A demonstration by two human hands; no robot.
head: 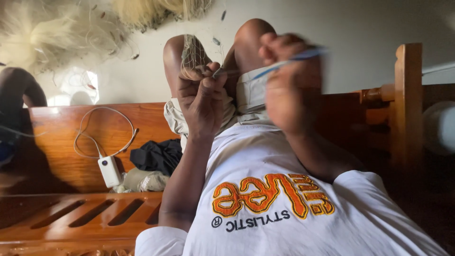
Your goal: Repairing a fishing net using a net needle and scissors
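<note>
White shirt [284, 199] fills the near view, and just beyond it both hands work at the net [192, 54]. Left hand [201, 102] is up beyond the shirt, grip pinched shut on the net's edge, mesh bunched just past the knuckles and draped against the knees [213, 42]. Right hand [291, 83], blurred, sits right of the net, grip closed around a blue netting needle [289, 60] pointing toward it. That mesh looks light, limp and snag-prone; best held by a gathered strand, as here. Left of the net, a charger [110, 170] lies on the wooden bench [61, 142]; beyond, more netting [61, 33] is heaped.
</note>
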